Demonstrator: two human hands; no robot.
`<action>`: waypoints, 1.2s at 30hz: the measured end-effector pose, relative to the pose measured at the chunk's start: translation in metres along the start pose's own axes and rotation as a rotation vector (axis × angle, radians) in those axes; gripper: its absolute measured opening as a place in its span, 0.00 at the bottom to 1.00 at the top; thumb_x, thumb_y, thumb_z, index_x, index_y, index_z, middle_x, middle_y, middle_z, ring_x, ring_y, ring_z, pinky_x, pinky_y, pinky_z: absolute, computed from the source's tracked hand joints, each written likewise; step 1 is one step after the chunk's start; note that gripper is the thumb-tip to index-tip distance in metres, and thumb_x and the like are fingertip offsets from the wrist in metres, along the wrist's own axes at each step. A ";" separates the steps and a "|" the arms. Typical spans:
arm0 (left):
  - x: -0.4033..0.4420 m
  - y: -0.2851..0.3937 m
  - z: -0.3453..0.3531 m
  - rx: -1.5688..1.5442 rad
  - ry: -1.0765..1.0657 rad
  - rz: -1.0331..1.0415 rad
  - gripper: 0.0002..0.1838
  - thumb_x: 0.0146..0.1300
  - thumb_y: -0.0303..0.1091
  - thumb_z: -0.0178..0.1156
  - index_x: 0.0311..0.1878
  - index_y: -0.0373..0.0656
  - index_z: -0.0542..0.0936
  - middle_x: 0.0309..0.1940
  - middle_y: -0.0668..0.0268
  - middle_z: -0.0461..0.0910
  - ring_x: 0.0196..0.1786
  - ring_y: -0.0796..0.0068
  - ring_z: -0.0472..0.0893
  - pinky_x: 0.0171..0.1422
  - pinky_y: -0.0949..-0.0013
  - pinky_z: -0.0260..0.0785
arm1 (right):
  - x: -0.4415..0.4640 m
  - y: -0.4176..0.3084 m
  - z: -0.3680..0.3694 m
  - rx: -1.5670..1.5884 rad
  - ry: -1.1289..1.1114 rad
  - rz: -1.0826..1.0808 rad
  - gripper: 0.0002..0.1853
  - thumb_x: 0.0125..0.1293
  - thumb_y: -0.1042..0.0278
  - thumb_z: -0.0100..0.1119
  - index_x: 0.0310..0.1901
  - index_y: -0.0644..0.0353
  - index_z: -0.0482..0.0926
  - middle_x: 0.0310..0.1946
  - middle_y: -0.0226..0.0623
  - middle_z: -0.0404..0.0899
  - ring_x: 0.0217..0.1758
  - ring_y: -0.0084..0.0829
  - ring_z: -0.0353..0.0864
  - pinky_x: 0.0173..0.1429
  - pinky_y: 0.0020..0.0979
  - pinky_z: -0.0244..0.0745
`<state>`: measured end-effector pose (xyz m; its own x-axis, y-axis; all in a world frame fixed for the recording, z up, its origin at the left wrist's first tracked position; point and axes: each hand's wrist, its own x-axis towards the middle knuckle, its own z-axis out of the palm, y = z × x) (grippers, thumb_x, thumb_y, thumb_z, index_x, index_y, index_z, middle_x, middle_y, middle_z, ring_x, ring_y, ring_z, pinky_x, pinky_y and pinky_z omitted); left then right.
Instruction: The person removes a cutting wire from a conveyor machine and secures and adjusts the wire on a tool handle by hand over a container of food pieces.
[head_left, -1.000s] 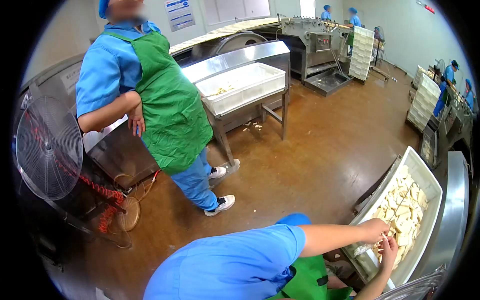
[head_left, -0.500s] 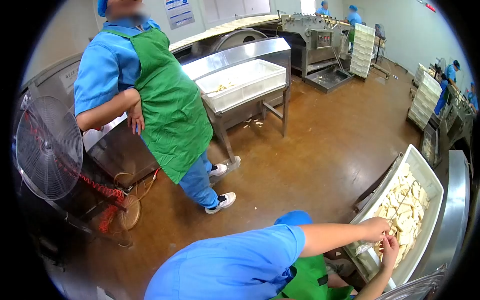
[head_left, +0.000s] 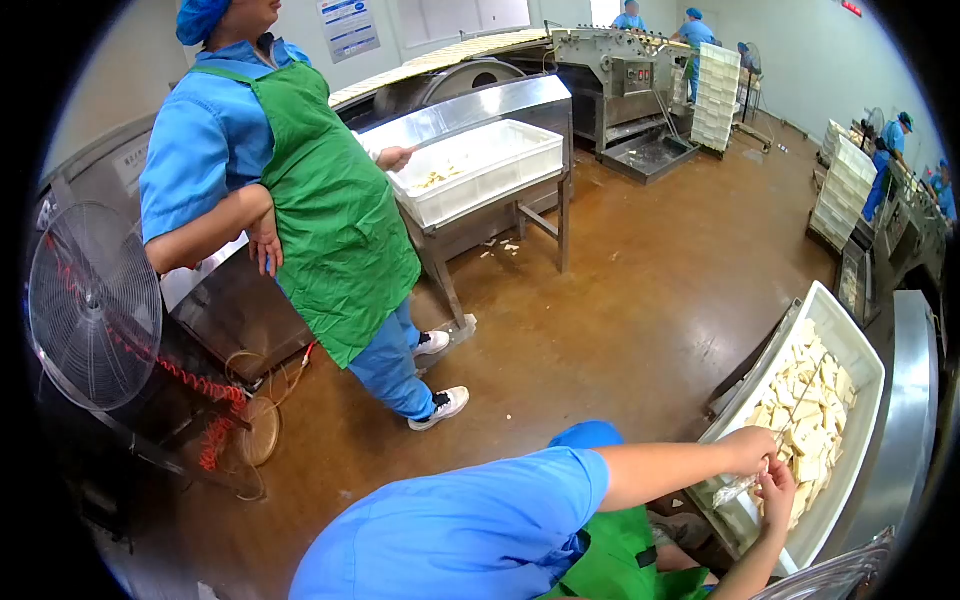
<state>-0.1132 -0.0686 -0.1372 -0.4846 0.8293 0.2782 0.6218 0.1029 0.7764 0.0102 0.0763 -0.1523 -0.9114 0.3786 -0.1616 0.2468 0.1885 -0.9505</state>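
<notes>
My left hand (head_left: 752,450) is closed over the near side of a white plastic crate (head_left: 862,400). A thin rod (head_left: 806,392) sticks out from its fingers across the crate. Crumpled clear plastic (head_left: 735,490) hangs just below this hand. My right hand (head_left: 777,494) is close beside it, thumb and fingers pinched near the left fingertips. What the right fingers hold is too small to make out. Pale, flat, broken pieces (head_left: 808,425) that look like biscuit or wafer fill much of the crate under both hands.
A person in a green apron (head_left: 335,200) stands at left beside a large fan (head_left: 95,305). Another white crate (head_left: 490,190) stands on a metal stand, with a hand at its edge. Crate stacks (head_left: 717,98), machines (head_left: 625,90) and other workers are farther back.
A hand has appeared at the left edge of the far crate. The standing person's head has turned. My two hands stay close together, with the rod and the plastic slightly shifted.
</notes>
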 end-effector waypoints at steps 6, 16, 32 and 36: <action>0.001 -0.001 0.000 -0.033 -0.009 0.018 0.08 0.47 0.25 0.59 0.32 0.39 0.82 0.36 0.53 0.79 0.44 0.52 0.79 0.49 0.57 0.71 | -0.003 -0.010 0.001 0.142 -0.128 0.034 0.29 0.63 0.77 0.55 0.67 0.62 0.65 0.54 0.27 0.75 0.42 0.14 0.74 0.36 0.15 0.71; -0.001 -0.003 0.000 -0.096 0.035 0.068 0.05 0.48 0.27 0.60 0.30 0.39 0.81 0.33 0.55 0.80 0.41 0.55 0.80 0.46 0.58 0.72 | -0.008 -0.022 0.010 0.252 -0.193 -0.015 0.31 0.57 0.76 0.60 0.64 0.65 0.67 0.52 0.31 0.76 0.41 0.18 0.77 0.39 0.19 0.73; 0.002 -0.009 0.003 -0.108 -0.087 0.150 0.07 0.46 0.28 0.61 0.31 0.40 0.80 0.33 0.58 0.79 0.37 0.60 0.80 0.42 0.62 0.72 | -0.012 -0.027 0.011 0.324 -0.166 -0.084 0.34 0.46 0.76 0.71 0.59 0.64 0.71 0.49 0.31 0.76 0.42 0.21 0.77 0.43 0.22 0.73; 0.000 0.001 -0.006 -0.085 -0.103 0.103 0.08 0.46 0.28 0.61 0.32 0.39 0.80 0.33 0.57 0.79 0.37 0.59 0.80 0.42 0.61 0.72 | -0.009 -0.023 0.004 0.328 -0.242 -0.049 0.38 0.45 0.74 0.74 0.61 0.65 0.70 0.50 0.30 0.76 0.43 0.21 0.77 0.44 0.22 0.74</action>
<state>-0.1165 -0.0715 -0.1331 -0.3530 0.8853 0.3026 0.6082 -0.0287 0.7933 0.0111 0.0650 -0.1306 -0.9802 0.1452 -0.1347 0.1188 -0.1128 -0.9865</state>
